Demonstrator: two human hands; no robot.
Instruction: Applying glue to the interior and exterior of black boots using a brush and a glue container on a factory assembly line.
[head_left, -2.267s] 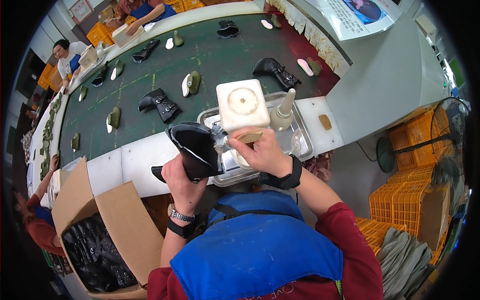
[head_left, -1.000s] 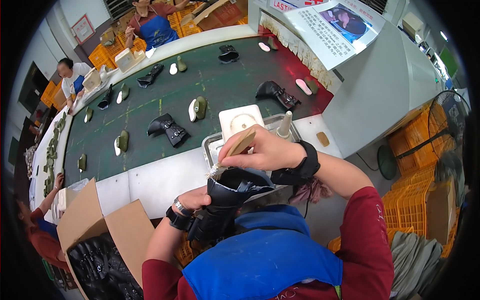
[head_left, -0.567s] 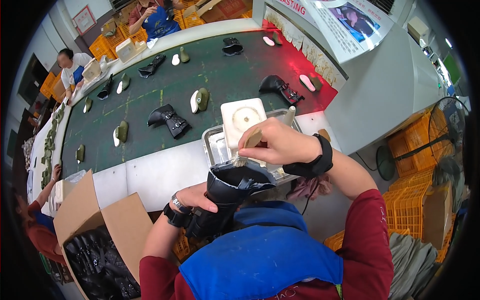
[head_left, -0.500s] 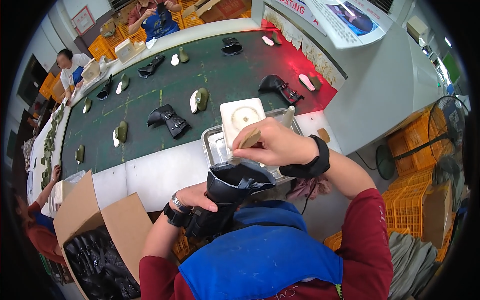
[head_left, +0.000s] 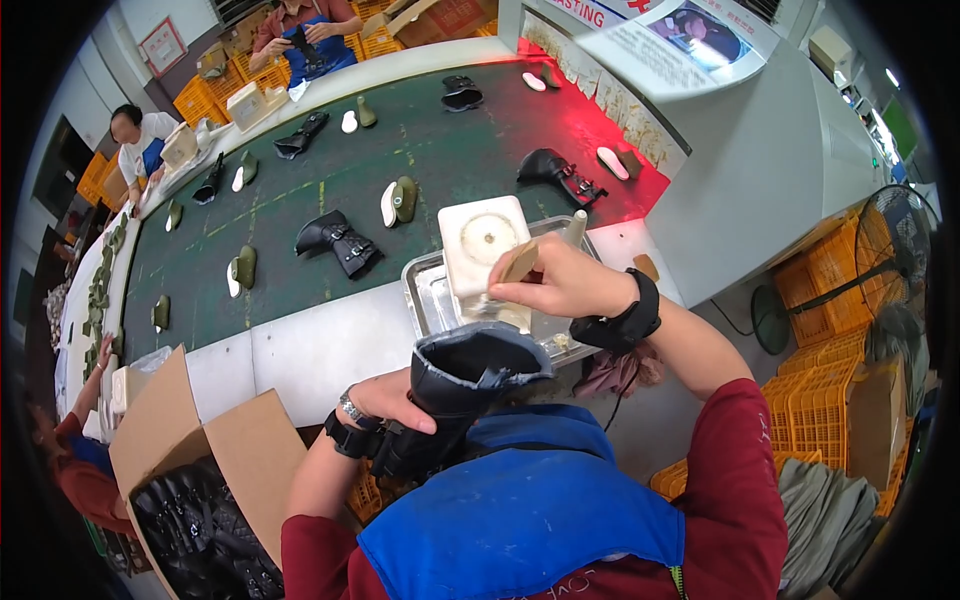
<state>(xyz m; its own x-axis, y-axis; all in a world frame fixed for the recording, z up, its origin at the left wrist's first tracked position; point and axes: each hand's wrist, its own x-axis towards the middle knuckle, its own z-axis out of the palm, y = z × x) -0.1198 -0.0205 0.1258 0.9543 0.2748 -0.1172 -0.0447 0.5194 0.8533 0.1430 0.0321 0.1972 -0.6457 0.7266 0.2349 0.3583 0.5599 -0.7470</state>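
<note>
Clenched around a black boot [head_left: 455,395], the left hand [head_left: 385,400] kept it just below the metal tray [head_left: 425,295]. Above that tray, the right hand [head_left: 565,285] pinched a wooden-handled brush [head_left: 518,265] beside the white glue container [head_left: 482,240].

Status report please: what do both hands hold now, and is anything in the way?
Left hand grips black boot. Right hand holds wooden-handled brush above metal tray. White container close behind brush.

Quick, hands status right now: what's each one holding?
Left hand: closed around the black boot.
Right hand: closed on a wooden-handled brush over the metal tray.
</note>
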